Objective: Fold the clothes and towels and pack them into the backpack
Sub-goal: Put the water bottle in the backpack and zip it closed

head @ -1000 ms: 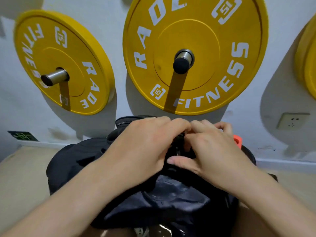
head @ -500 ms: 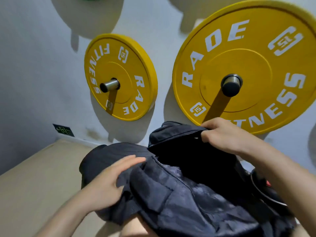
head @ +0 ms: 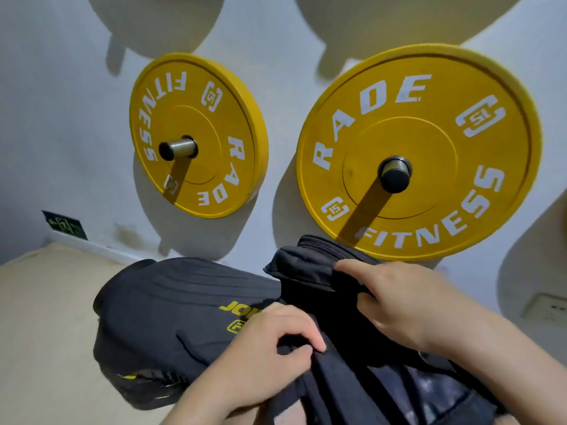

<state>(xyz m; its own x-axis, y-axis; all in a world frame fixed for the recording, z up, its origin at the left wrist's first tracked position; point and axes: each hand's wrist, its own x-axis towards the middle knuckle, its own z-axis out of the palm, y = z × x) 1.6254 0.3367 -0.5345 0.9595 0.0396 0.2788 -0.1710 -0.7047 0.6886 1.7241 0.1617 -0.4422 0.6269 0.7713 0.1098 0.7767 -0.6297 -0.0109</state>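
Observation:
A black backpack [head: 310, 268] stands against the wall below the large weight plate, its top flap raised. My right hand [head: 402, 302] grips that flap, thumb under the fabric. My left hand [head: 276, 348] pinches a fold of dark fabric at the bag's front edge. To the left lies a dark folded garment [head: 171, 317] with yellow lettering, resting on the tan surface and touching the bag. The inside of the bag is hidden from view.
Two yellow weight plates hang on wall pegs: a small plate [head: 196, 133] and a large plate [head: 420, 154] right above the bag. A wall socket [head: 549, 308] sits at the right. Tan floor [head: 40, 317] spreads to the left.
The view has swung left and closer. My left hand moved from lying flat on the garment to pinching fabric at the bag's front. My right hand still holds the flap.

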